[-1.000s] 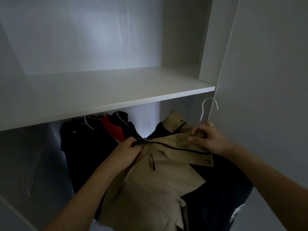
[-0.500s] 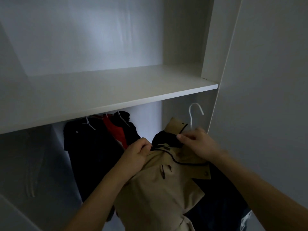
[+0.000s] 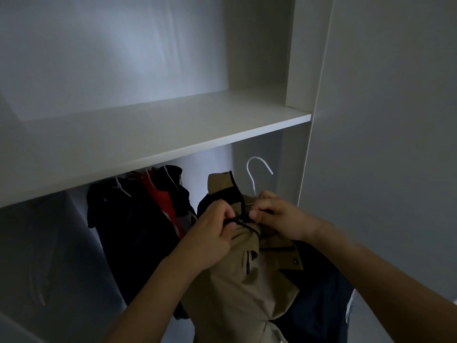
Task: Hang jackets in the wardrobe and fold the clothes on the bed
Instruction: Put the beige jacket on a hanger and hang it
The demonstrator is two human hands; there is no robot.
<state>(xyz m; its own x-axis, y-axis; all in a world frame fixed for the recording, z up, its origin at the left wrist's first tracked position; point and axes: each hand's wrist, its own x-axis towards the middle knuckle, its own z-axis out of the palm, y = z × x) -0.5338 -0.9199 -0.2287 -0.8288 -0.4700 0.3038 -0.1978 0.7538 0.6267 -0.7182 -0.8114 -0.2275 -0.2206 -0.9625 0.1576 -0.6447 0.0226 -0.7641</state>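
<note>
Two hands meet at the collar of one tan jacket, inside a white wardrobe. Wardrobe shelf runs above the fingers; lighting dim. Below the shelf and left of the fingers, dark jackets and a red garment hang on white hangers. Tan jacket has dark lining and a dark cord along its collar edge; it hangs down from the fingers, body below both wrists. Left hand: fingers curled, pinching the collar edge and cord. Right hand: fingers curled, pinching the same edge just right of the left fingers, almost touching them. White hanger hook rises directly above the right fingers, its stem passing behind them; hook is free in the air, below shelf level. Whether the right fingers also grip the hanger stem cannot be told.
</note>
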